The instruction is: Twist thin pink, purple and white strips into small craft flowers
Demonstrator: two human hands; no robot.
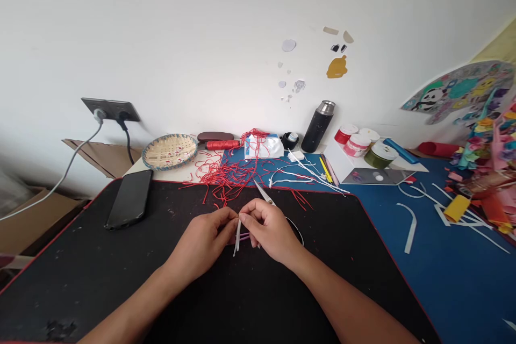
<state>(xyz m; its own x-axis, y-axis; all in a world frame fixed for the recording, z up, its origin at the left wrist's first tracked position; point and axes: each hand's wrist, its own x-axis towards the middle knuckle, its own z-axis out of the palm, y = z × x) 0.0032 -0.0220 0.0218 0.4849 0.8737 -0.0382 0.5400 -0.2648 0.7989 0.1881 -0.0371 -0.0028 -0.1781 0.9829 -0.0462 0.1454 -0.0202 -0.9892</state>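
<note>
Over the black mat my left hand point(203, 237) and my right hand point(271, 230) meet, thumbs and forefingers closed in a pinch. White cord point(237, 241) hangs down from between their fingertips in short strands. Purple strands point(245, 236) run crosswise behind it, between the two hands. Which fingers grip the purple part is hidden. Scissors point(263, 191) lie just beyond my right hand, which covers part of them. Loose red cords point(226, 176) are heaped past my fingers at the mat's far edge.
A phone point(129, 199) lies on the mat at left, near a woven basket point(170, 151). Along the wall stand a red thread spool point(222, 144), a black thermos point(318, 126) and paint jars point(357, 145). White paper strips point(410, 228) and coloured paper pieces point(457, 208) lie at right.
</note>
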